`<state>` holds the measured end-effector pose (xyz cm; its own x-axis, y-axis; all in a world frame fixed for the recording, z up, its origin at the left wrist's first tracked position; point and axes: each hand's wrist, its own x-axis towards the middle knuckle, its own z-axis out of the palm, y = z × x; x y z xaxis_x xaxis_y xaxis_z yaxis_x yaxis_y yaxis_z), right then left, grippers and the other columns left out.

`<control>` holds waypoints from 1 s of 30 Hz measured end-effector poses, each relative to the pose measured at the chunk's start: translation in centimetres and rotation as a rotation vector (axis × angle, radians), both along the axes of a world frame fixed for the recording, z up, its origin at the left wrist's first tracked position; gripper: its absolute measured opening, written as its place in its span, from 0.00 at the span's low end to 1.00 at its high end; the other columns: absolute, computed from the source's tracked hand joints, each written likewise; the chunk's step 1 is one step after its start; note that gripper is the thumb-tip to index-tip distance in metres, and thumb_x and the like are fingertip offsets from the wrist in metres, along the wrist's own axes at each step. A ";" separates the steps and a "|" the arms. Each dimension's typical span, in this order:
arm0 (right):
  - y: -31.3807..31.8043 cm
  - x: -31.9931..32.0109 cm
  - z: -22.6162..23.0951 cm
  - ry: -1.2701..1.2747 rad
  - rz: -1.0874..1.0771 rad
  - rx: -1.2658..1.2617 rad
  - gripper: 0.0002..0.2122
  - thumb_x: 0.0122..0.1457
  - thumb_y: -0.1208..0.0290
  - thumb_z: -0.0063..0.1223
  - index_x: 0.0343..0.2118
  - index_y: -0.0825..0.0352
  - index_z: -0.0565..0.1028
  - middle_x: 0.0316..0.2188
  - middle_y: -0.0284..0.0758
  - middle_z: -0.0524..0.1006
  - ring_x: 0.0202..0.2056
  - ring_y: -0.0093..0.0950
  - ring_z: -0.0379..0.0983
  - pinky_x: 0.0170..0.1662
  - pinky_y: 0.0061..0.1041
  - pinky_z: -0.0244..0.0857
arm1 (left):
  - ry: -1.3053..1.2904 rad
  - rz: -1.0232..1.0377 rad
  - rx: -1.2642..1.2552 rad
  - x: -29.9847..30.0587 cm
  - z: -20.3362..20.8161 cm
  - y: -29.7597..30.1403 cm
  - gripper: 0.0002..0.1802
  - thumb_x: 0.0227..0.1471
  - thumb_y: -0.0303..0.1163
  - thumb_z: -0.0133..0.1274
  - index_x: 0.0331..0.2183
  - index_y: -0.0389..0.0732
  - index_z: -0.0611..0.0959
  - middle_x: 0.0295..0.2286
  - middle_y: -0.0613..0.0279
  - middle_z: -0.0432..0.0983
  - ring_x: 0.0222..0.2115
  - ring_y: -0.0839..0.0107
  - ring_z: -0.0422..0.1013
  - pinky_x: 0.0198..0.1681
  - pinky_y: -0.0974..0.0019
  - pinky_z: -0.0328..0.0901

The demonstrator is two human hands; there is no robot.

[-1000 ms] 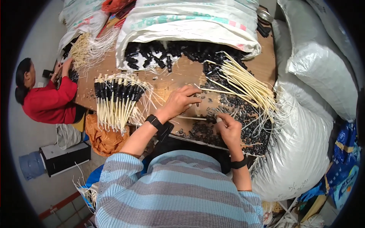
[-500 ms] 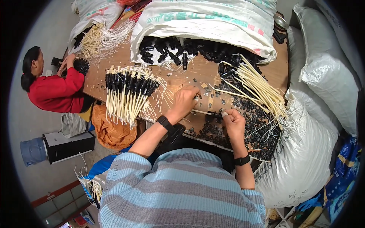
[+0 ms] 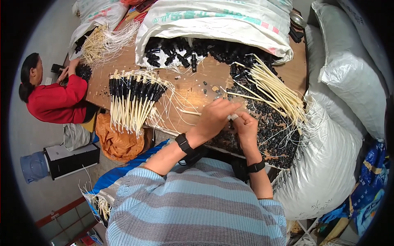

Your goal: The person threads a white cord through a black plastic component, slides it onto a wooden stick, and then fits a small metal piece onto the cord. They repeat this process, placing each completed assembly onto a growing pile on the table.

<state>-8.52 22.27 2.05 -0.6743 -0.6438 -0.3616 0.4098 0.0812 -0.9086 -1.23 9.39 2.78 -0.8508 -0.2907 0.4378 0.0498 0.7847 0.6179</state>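
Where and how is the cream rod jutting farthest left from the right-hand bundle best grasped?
The cream rod is probably best pinched near its left end, from above left: that end juts clear of the bundle, whose rods crowd its other end.

1. Cream rod (image 3: 188, 111): thin, straight along the stretch you can see; it sticks out left of your left hand (image 3: 214, 117).
2. Pose: roughly crosswise to you, free end tipped slightly away from your body and clear of your fingers.
3. Other end: hidden behind your left fingers; can't tell if it reaches your right hand (image 3: 247, 128).
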 end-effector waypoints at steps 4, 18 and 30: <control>0.3 0.6 -0.3 0.086 -0.056 0.020 0.04 0.60 0.76 0.52 0.33 0.69 0.78 0.17 0.19 0.68 0.17 0.09 0.59 0.20 0.13 0.53 | -0.088 0.131 0.325 0.5 -0.5 0.2 0.15 0.37 0.20 0.58 0.33 0.39 0.83 0.28 0.58 0.76 0.27 0.64 0.72 0.30 0.65 0.67; 2.9 -1.3 1.0 -0.144 0.011 -0.311 0.08 0.57 0.78 0.50 0.39 0.68 0.78 0.23 0.26 0.76 0.18 0.16 0.66 0.21 0.15 0.59 | -0.231 -0.230 0.302 1.2 -0.5 -1.0 0.20 0.36 0.22 0.56 0.38 0.41 0.82 0.31 0.54 0.79 0.32 0.54 0.76 0.35 0.60 0.70; 1.0 -1.2 1.1 0.409 0.227 0.236 0.08 0.50 0.71 0.65 0.31 0.67 0.78 0.12 0.24 0.64 0.17 0.13 0.58 0.20 0.18 0.50 | -0.211 -0.009 -0.126 2.7 1.0 -0.2 0.12 0.37 0.27 0.58 0.31 0.47 0.81 0.22 0.62 0.76 0.25 0.60 0.76 0.25 0.60 0.68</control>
